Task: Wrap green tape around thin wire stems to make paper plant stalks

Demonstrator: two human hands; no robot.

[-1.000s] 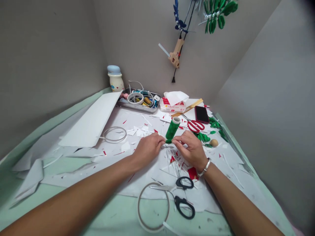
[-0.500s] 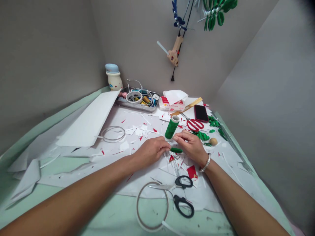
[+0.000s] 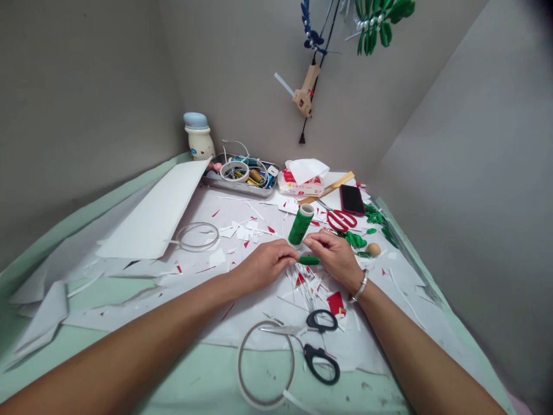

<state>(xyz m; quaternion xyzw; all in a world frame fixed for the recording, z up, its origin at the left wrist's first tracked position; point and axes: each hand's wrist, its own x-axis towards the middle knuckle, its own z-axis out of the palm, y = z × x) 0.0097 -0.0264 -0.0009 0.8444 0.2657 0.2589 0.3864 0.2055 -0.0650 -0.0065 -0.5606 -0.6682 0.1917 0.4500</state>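
1. Green wrapped stem (image 3: 309, 260), short, lying level between the two hands, just in front of the spool.
2. Left hand (image 3: 263, 266): fingers closed together, tips pinching the stem's left end.
3. Right hand (image 3: 334, 257): fingers curled and half closed over the stem's right end, firm hold or light touch impossible to tell.
4. Green thread spool (image 3: 300, 225): upright, just behind the fingertips.
5. Silver bangle (image 3: 359, 286) around the right wrist.
6. White paper offcuts (image 3: 311, 294) and red scraps (image 3: 336, 303) beneath both hands, spread over the mint-green surface (image 3: 371, 392).
7. Black-handled scissors (image 3: 320, 346) nearer the person, beside a ring of tape (image 3: 265, 364).
8. Red-handled scissors (image 3: 341, 220) and green leaves (image 3: 355, 241) just beyond the right hand.
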